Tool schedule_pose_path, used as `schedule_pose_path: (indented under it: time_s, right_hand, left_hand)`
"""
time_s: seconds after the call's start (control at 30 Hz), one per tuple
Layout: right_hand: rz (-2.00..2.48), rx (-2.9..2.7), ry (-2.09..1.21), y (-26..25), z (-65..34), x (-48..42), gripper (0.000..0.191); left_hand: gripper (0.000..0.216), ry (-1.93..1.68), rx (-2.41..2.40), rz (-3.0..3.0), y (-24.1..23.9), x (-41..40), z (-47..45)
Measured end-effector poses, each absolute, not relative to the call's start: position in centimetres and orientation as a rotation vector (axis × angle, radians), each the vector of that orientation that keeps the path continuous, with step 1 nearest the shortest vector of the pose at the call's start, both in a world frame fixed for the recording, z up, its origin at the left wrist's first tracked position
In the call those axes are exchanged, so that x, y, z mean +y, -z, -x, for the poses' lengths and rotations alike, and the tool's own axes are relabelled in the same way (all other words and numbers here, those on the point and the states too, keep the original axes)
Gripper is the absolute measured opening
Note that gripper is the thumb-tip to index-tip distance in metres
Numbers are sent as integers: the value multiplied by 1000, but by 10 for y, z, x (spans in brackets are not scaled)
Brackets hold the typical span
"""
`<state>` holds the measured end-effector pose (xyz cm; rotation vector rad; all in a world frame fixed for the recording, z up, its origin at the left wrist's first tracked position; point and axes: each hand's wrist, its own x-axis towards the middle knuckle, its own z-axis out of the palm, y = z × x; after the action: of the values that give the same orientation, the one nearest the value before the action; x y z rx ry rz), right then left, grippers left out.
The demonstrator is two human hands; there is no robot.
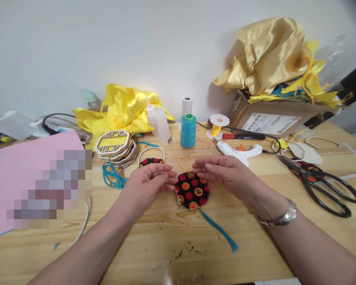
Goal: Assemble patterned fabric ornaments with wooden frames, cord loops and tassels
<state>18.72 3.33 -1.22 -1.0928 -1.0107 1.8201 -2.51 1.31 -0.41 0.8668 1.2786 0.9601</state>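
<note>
A rounded black fabric pendant (192,190) with red dots and bright flower motifs lies on the table between my hands. A yellow cord loop (183,163) stands out from its top, and a teal tassel (221,231) trails from its bottom toward the lower right. At the pendant's left edge is my left hand (154,180), fingers stretched out and thumb close beneath them; whether the fingertips touch the fabric I cannot tell. My right hand (222,172), wearing a silver bracelet at the wrist, is over the upper right edge with straight fingers. Neither hand shows anything held.
Behind stand a teal thread spool (188,131), plastic bottles (163,126) and a yellow thread reel (216,128). A white glue gun (240,152) and black-handled scissors (320,184) lie right, below a cloth-filled box (273,118). Left are stacked wooden frames (114,144) and pink paper (32,166).
</note>
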Motion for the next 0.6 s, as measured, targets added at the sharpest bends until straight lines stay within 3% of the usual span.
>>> schedule_pose_path:
  time_s: [0.3, 0.6]
  right_hand:
    - [1121, -1373, -2052, -3, -199, 30, 23]
    - [1128, -1437, -2037, -3, -199, 31, 20]
  left_hand:
    - [17, -707, 1164, -974, 6, 7, 25]
    - [15, -707, 1173, -948, 5, 8, 24]
